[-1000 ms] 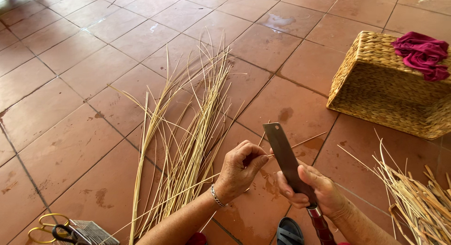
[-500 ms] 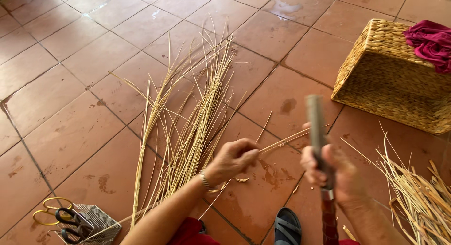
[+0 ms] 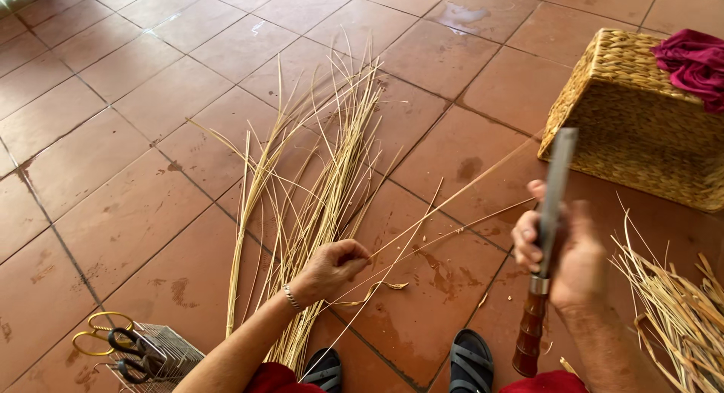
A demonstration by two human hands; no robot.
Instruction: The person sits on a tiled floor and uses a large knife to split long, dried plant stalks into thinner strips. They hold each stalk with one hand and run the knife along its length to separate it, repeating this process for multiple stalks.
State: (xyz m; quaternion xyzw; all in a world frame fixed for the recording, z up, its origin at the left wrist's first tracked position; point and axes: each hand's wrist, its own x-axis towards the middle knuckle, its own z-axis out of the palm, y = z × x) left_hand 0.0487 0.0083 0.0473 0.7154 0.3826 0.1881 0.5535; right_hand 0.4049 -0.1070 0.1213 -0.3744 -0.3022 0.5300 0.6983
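Head view shows your left hand (image 3: 335,266) low in the middle of the frame, closed in a pinch on one end of a thin cane strip (image 3: 445,216). That strip runs up and to the right from the pinch, its long axis slanting toward your right hand (image 3: 562,253) at lower right, so the left hand has the near end and the right hand sits close to the far part. Your right hand is wrapped around a knife (image 3: 549,219), blade upright, wooden handle pointing down. Whether the blade touches the strip, you cannot tell.

Counts: one knife, one wicker basket (image 3: 641,129) at upper right with one red cloth (image 3: 695,62) on it, one pair of scissors (image 3: 113,344) at lower left, two sandals (image 3: 471,361) at the bottom edge. Loose canes (image 3: 317,189) lie fanned on the floor (image 3: 113,136) in the centre, too many to count; a second pile (image 3: 679,310) fills the lower right.
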